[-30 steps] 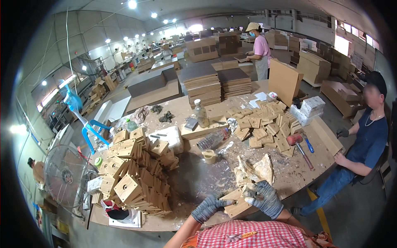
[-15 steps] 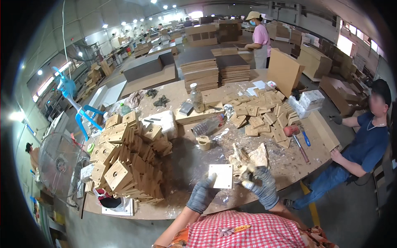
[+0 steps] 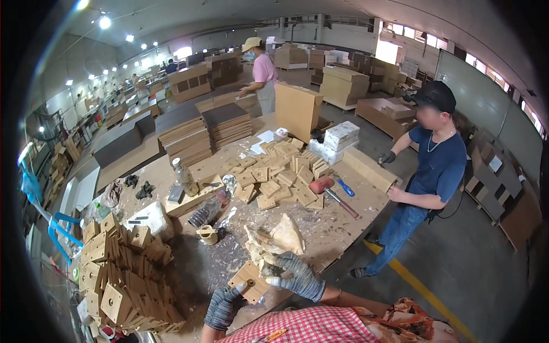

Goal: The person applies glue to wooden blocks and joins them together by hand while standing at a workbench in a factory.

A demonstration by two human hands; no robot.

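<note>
My left hand [image 3: 222, 308], in a grey knit glove, pinches the edge of a square wooden block [image 3: 247, 279]. The block's bare wood face, with a round hole in the middle, is turned up. My right hand [image 3: 300, 278], gloved alike, is closed at the block's far right side, its thumb close to the block's edge. Between its fingers shows a crumpled beige wad that looks like cloth, partly hidden. Just beyond lies a cream rag [image 3: 287, 235] on the stained worktable [image 3: 331, 228].
Stacked wooden blocks [image 3: 117, 286] stand at left, with a loose pile [image 3: 280, 174] farther back. A cup [image 3: 207, 234], plastic bottle [image 3: 206, 212], glass jar [image 3: 184, 178], red mallet [image 3: 323, 184] and blue-handled tool [image 3: 345, 187] lie around. A co-worker [image 3: 437, 154] stands at the right edge.
My view has swung to the right. The block has gone from its white face showing to its wooden face with the hole, and my right hand has come against it.
</note>
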